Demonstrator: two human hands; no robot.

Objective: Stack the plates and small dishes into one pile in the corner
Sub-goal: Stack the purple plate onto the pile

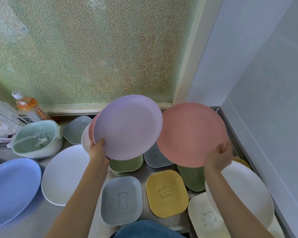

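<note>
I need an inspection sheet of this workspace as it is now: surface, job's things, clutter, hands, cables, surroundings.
Surface: metal counter, mostly covered.
Job's things: purple plate tops a small held stack; pink plate is held alone; blue plate, white plate, bear dishes lie spread out.
Clutter: green strainer basket, drink bottle.
Hands: left hand grips the stack; right hand grips the pink plate.
Cables: nothing seen.
Surroundings: frosted window, white wall.

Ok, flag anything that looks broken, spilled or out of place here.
Nothing looks broken or spilled. The left hand holds a tilted stack topped by a purple plate, and the right hand holds a pink plate. The yellow bear dish and grey bear dish lie flat, still unstacked.
</note>
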